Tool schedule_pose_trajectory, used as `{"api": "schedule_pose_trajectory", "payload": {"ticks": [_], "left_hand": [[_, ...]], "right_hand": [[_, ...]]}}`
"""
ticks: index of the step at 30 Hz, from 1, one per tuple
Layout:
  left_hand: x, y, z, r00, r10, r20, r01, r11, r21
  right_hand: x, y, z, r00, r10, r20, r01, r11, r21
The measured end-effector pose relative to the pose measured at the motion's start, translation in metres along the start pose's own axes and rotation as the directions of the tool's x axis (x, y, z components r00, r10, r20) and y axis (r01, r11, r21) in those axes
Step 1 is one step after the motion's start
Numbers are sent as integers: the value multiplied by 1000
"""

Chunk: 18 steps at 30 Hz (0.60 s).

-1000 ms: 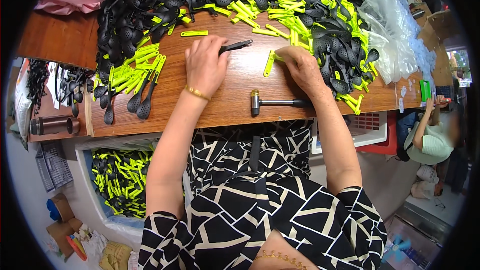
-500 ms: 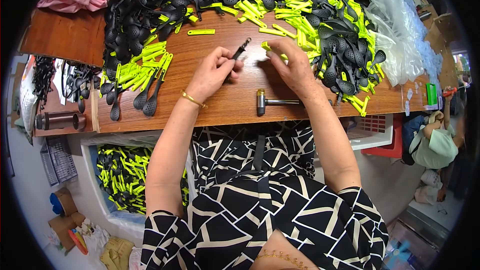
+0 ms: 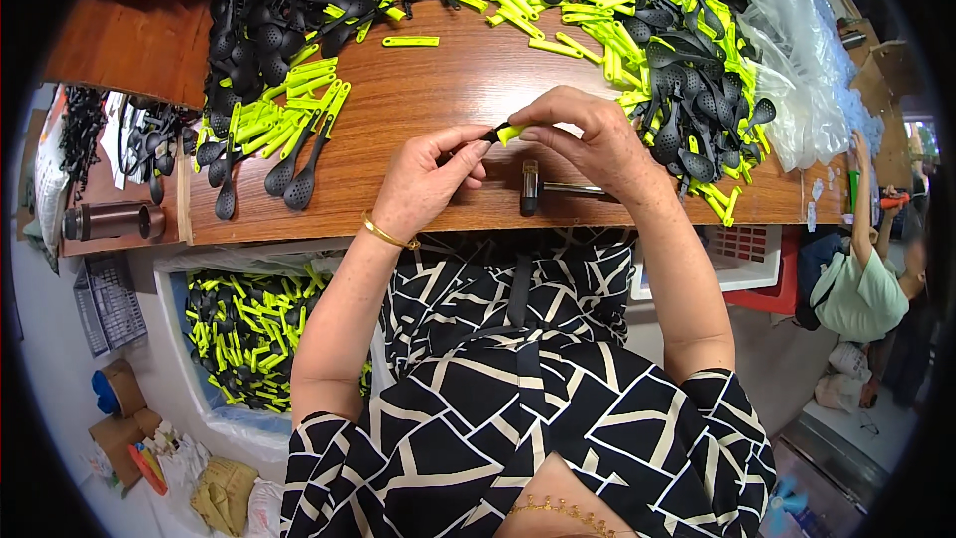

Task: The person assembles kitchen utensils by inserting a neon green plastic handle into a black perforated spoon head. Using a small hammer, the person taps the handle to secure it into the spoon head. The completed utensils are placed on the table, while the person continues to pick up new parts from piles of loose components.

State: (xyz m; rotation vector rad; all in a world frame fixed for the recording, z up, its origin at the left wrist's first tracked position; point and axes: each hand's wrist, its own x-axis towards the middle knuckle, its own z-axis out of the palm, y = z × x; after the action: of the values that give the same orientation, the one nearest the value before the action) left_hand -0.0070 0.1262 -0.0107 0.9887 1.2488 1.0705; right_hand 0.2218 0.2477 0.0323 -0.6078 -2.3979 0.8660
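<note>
In front of my chest, my left hand (image 3: pixel 426 175) is closed around a dark utensil whose thin black shaft (image 3: pixel 489 136) points up to the right. Its other end is hidden in the fingers. A lime-green handle (image 3: pixel 509 133) is pinched by my right hand (image 3: pixel 590 139), and its end meets the tip of the black shaft. How far the two overlap cannot be made out. Just below my right hand lies a small hammer (image 3: pixel 530 189) on the wooden table (image 3: pixel 398 90), its metal shaft running under my right wrist.
Black perforated spoons (image 3: pixel 269 38) heap along the table's far side, with loose green handles (image 3: pixel 617 45) at the right. Green-handled spoons (image 3: pixel 304 184) lie at left. Below stands a plastic-lined bin (image 3: pixel 211 406) of similar pieces. A clear plastic bag (image 3: pixel 797 90) edges the right; a person (image 3: pixel 861 289) is beyond.
My right hand has come left with the green handle and brought it against the black shaft. My left hand has lowered slightly, and the shaft is tilted flatter.
</note>
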Motion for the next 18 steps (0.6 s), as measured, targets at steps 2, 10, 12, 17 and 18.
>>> {"api": "schedule_pose_trajectory", "payload": {"ticks": [2, 10, 12, 17, 18], "left_hand": [[-3, 2, 1, 999, 13, -30, -10, 995, 103], [-11, 14, 5, 995, 65, -77, -48, 978, 205], [-12, 15, 6, 994, 84, -77, -62, 966, 250], [-24, 23, 11, 976, 190, -107, -132, 907, 400], [-29, 23, 12, 968, 228, -104, -162, 885, 436]], "right_hand": [[3, -4, -3, 999, -16, 30, 16, 1000, 8], [4, -12, -12, 999, -35, -40, 35, 999, 5], [5, -12, -9, 1000, -16, -17, 16, 1000, -12], [5, -13, 0, 999, -36, -15, 35, 996, -86], [5, -16, 5, 997, -66, -28, 63, 992, -113]]}}
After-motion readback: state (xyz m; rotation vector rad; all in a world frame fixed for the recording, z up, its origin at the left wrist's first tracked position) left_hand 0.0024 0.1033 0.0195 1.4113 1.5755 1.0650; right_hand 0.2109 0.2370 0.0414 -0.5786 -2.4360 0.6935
